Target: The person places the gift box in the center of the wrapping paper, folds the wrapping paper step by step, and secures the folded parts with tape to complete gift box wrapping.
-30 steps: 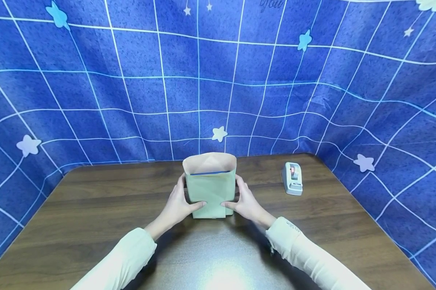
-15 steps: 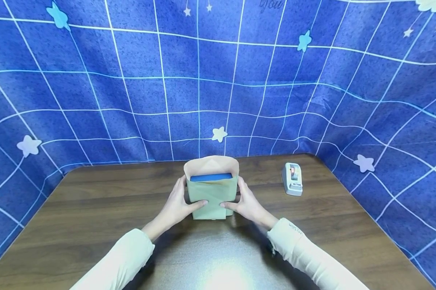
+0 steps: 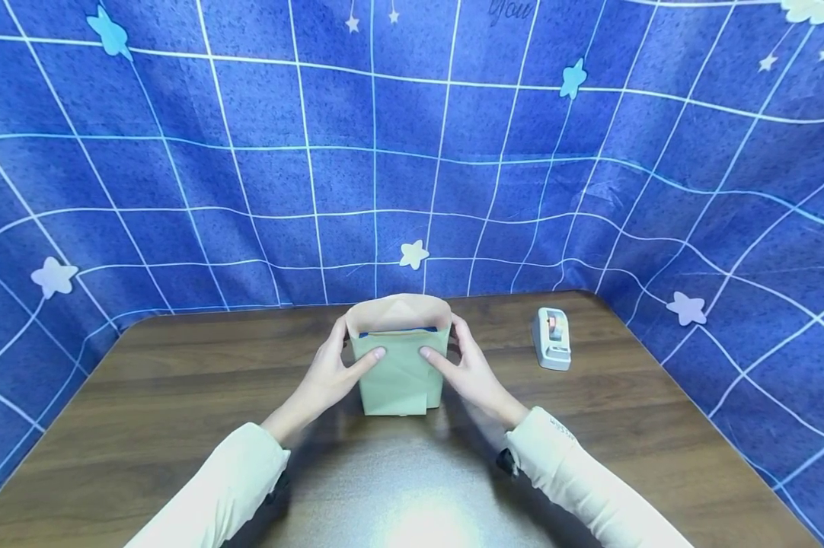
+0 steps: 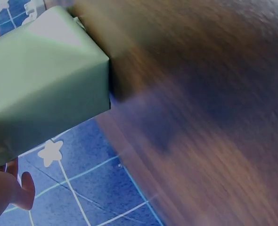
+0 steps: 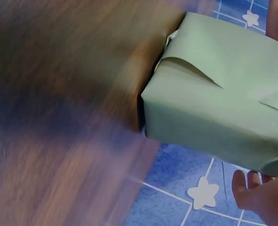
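Green wrapping paper (image 3: 400, 388) stands upright on the table as a folded sleeve around a blue box (image 3: 420, 330). Its pale inner side flares up at the back above the box, of which only a thin blue strip shows. My left hand (image 3: 326, 377) grips the left side, thumb on the front face near the upper edge. On the right side, my right hand (image 3: 475, 377) grips it the same way, fingers behind. In the right wrist view a loose paper flap (image 5: 191, 56) lifts slightly from the wrapped side. Most of the box is hidden inside the paper.
A white tape dispenser (image 3: 552, 340) sits on the wooden table (image 3: 199, 380) to the right of the package. Behind the table hangs a blue curtain (image 3: 261, 175) with white grid lines and stars, which also covers the sides.
Both hands have slid up the package, their thumbs now near its upper edge. The blue box showed more half a second ago than now. The tape dispenser stays put.
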Motion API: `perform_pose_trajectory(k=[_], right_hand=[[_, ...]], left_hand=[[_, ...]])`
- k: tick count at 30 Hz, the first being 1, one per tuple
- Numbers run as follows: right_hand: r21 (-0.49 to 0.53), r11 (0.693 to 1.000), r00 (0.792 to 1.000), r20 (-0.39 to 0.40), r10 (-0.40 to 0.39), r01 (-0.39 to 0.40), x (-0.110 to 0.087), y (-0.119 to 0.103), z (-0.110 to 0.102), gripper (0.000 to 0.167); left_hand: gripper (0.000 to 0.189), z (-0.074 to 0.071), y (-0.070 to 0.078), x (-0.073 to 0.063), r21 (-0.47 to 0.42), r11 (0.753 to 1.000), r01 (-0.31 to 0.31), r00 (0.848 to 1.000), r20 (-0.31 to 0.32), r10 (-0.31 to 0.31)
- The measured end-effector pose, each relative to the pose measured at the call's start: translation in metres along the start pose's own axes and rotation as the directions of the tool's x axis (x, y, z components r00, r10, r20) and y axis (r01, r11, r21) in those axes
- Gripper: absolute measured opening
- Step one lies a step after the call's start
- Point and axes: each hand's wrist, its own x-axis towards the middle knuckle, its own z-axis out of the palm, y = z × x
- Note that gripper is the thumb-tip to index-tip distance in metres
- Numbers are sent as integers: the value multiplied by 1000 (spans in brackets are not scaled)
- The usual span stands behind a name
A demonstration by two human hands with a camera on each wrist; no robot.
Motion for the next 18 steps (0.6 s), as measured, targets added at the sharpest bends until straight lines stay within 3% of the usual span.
perform_pose_trajectory(k=[10,18], right_hand=[[64,996,993,-103,66,-59,5,0,10,52],[69,993,983,-152,107,-97,8,-2,16,47]], left_hand=[[53,7,2,3,-19,999,40,996,-76,-42],[54,13,6,4,-39,989,142,982,-122,-146]])
